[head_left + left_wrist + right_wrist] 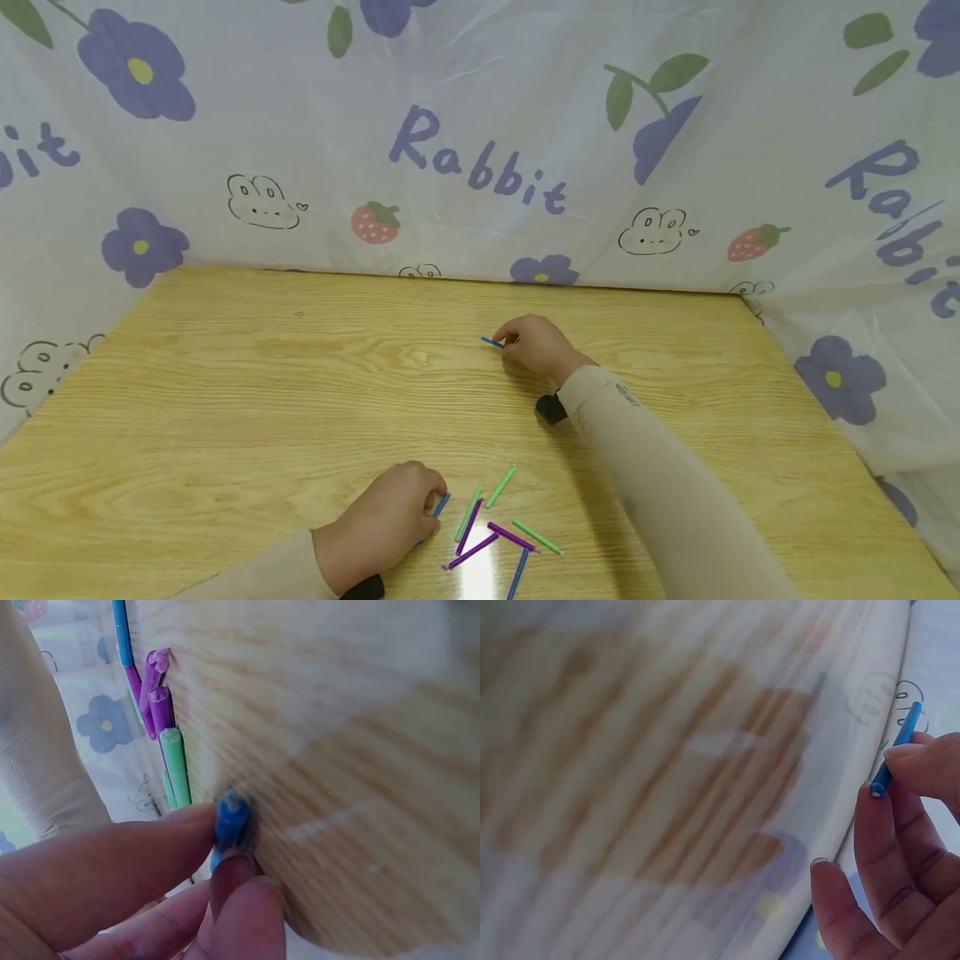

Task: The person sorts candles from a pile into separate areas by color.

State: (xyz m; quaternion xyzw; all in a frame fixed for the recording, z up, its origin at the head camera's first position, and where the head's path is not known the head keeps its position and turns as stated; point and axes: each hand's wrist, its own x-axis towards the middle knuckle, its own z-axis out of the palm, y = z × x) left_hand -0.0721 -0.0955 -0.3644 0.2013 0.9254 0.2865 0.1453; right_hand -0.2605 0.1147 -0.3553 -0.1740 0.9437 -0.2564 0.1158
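Note:
My right hand [536, 343] pinches a thin blue candle [491, 342] between thumb and fingertips over the far part of the table. In the right wrist view, this candle [908, 729] slants up from the fingertips, a pale tip at its lower end. Near the front, my left hand [388, 523] grips another blue candle [442, 505] at the tabletop. The left wrist view shows its blue end [232, 817] between thumb and finger. Just right of that hand lies a loose group of candles: green [501, 487], purple [471, 553] and one blue [517, 575].
The wooden table [262, 400] has pale grain and a bright glare spot among the candles. A white sheet [480, 75] printed with flowers, rabbits and strawberries hangs behind and along both sides. A dark strap piece [552, 409] sits under the right wrist.

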